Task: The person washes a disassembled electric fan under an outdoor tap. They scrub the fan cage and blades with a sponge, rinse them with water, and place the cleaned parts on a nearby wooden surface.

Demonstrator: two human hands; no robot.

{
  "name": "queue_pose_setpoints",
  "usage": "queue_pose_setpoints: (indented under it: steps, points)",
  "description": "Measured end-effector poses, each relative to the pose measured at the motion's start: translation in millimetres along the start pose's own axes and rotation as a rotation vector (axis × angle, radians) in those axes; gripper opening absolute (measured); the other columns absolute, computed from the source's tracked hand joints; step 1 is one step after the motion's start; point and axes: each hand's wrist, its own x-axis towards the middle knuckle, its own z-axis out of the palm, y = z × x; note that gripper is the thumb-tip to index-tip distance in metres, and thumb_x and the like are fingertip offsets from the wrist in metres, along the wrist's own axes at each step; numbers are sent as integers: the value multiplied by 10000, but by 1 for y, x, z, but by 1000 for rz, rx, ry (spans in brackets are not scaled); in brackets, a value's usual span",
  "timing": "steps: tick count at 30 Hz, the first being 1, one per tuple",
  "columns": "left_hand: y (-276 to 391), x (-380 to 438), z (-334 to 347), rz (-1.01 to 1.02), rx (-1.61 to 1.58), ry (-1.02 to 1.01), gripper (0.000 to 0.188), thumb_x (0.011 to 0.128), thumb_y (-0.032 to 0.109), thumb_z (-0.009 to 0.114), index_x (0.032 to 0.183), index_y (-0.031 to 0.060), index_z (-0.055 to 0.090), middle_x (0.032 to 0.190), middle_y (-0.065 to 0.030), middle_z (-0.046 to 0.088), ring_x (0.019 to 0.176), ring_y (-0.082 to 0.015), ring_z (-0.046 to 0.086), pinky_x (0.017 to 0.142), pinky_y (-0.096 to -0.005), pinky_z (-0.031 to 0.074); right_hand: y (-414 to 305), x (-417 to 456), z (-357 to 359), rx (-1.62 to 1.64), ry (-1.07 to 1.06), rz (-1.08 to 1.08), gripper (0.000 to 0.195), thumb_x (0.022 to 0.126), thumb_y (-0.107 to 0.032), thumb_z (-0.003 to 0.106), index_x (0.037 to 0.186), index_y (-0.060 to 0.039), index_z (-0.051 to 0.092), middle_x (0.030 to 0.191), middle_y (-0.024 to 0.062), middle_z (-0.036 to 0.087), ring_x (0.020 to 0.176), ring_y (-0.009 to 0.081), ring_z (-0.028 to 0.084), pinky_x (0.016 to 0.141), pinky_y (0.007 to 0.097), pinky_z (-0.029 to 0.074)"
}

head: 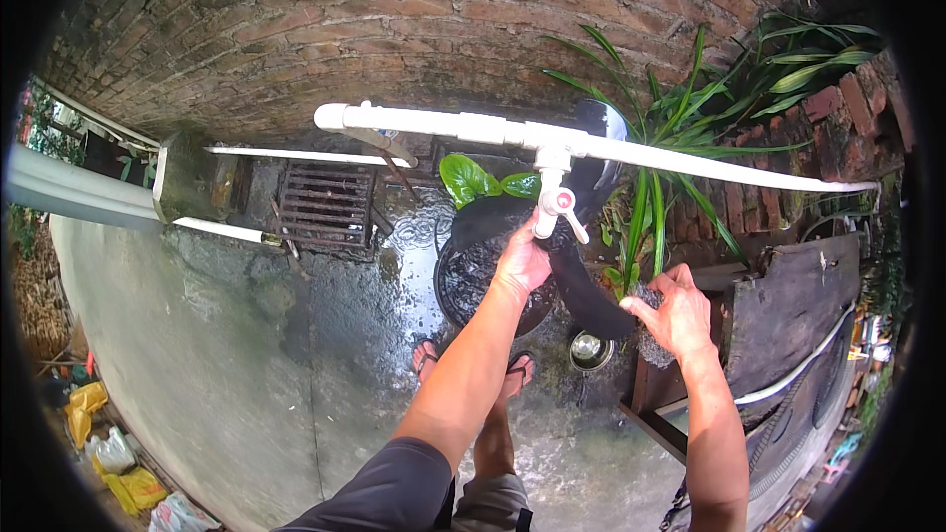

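My left hand (523, 264) is under the white plastic tap (559, 207), gripping a long black curved piece (591, 295); the tap hides some of the fingers. The piece slants down to the right and its exact kind is unclear. Below it stands a round black tub (451, 288) of rippling water. To the right, my right hand (678, 310) is closed on a grey scouring pad (653, 347), close to the lower end of the black piece. A small metal bowl (591, 352) sits on the wet concrete beside the tub.
A white pipe (429, 120) crosses above the tub, before a brick wall (443, 7). A rusty drain grate (325, 207) lies left. Long-leaved plants (658, 214) and a dark board (791, 310) stand right. Plastic bags (137, 484) lie at lower left.
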Motion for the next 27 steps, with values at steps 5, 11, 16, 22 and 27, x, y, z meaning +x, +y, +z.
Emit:
queue_pose_setpoints:
  steps: [5,11,16,22,27]
  points:
    - [38,-45,11,-120,316,200,362,973,197,631,1316,95,570,1294,-96,624,1169,-280,608,1013,-435,463,-62,7,-40,-9,-70,-130,496,946,-534,559,851,-77,726,864,165,700,811,351,699,720,464,557]
    - [68,-81,39,52,668,366,548,843,15,685,1364,95,537,1243,-73,626,1155,-209,565,1020,-343,417,-139,39,-63,-53,-131,-42,626,923,-614,540,939,-1,668,822,218,704,843,404,693,774,498,543]
    - [86,-77,30,-98,871,325,498,833,63,718,1300,-3,560,1186,-92,648,1070,-229,609,960,-359,476,-133,7,-67,-120,-411,112,703,923,-657,489,1099,2,662,971,226,714,991,384,684,865,486,537]
    - [76,-124,32,-390,305,460,429,982,295,408,1233,-4,586,1185,-165,664,1095,-361,649,1067,-490,454,-86,-115,-96,135,-509,358,586,957,-617,444,1136,-114,685,1119,155,704,1081,364,652,912,501,517]
    - [-59,-189,93,-584,261,475,445,1025,355,395,1238,1,559,1112,-168,656,1024,-383,642,943,-511,514,-20,-247,-114,380,-599,401,699,940,-707,399,1216,-125,670,1168,171,690,1143,389,615,980,485,488]
